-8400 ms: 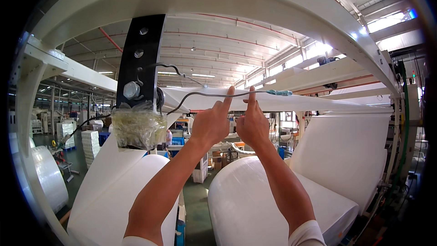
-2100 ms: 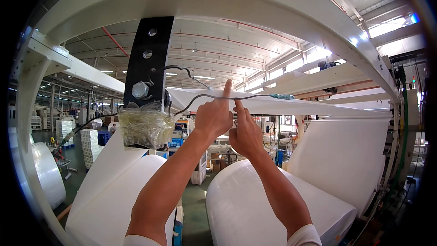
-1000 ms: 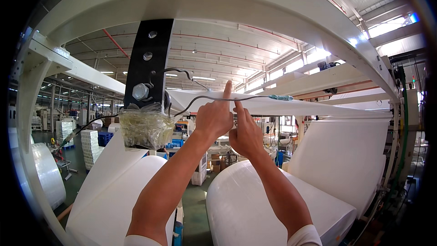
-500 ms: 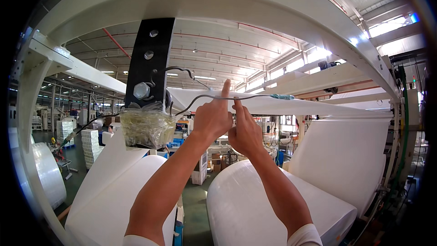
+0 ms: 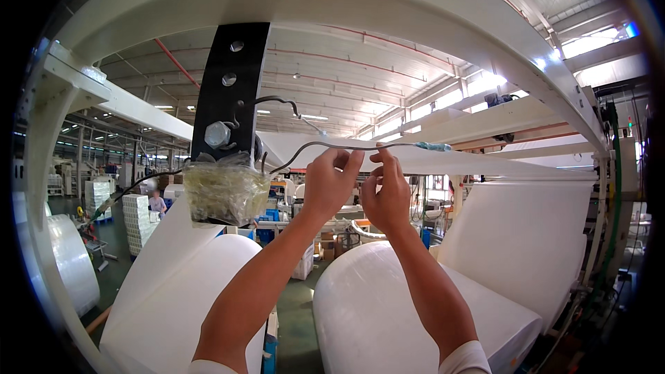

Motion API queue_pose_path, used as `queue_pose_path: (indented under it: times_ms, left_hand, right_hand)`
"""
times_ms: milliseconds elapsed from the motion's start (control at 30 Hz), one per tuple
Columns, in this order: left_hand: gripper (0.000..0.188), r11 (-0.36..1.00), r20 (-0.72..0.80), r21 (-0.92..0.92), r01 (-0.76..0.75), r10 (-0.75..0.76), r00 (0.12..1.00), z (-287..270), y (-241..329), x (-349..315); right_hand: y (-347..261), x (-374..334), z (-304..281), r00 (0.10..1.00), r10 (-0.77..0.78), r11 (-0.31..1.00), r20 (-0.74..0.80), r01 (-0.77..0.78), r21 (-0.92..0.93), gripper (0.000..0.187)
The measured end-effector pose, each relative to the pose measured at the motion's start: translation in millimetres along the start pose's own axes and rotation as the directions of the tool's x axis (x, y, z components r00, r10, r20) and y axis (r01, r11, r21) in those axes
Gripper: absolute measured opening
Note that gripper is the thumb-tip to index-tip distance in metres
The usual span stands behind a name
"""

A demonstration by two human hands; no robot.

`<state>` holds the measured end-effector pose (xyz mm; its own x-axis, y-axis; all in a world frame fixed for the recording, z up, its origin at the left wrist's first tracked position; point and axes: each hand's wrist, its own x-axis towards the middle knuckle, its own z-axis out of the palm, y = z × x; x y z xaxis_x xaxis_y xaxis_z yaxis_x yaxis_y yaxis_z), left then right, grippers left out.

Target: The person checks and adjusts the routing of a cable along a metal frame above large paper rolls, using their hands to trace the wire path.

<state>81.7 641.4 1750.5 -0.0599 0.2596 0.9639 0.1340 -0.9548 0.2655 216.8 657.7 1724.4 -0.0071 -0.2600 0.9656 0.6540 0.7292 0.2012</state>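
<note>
I see left hand (image 5: 331,181) and right hand (image 5: 388,197) apart, fingertips at dark wire (image 5: 339,146); cannot tell whether either grips it. White sheet (image 5: 478,162) behind.

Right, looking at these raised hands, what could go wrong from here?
1. The left hand and right hand are close to the thin wire; pushing hard might bend it.
2. The white sheet appears behind the wire; a slip might snag it, though the gap is hard to judge.
</note>
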Motion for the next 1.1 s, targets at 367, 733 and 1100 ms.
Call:
queue_pose_path:
  times_ms: [367,733,1100]
  left_hand:
    - [0.055,0.971,0.027,-0.073,0.228,-0.227,0.974,10.1,-3.6,26.9]
    - [0.053,0.921,0.055,-0.172,0.349,-0.345,0.937,11.6,6.5,29.0]
    - [0.056,0.934,0.067,-0.148,0.326,-0.319,0.945,10.4,-0.7,28.0]
  right_hand:
    - [-0.9,0.2,-4.1,0.988,0.091,0.995,0.122,-0.085,-0.055,0.072]
    - [-3.9,5.5,4.2,0.972,0.131,0.991,0.196,-0.126,-0.039,0.078]
    - [-2.9,-0.5,8.3,0.964,0.14,0.99,0.224,-0.138,-0.028,0.078]
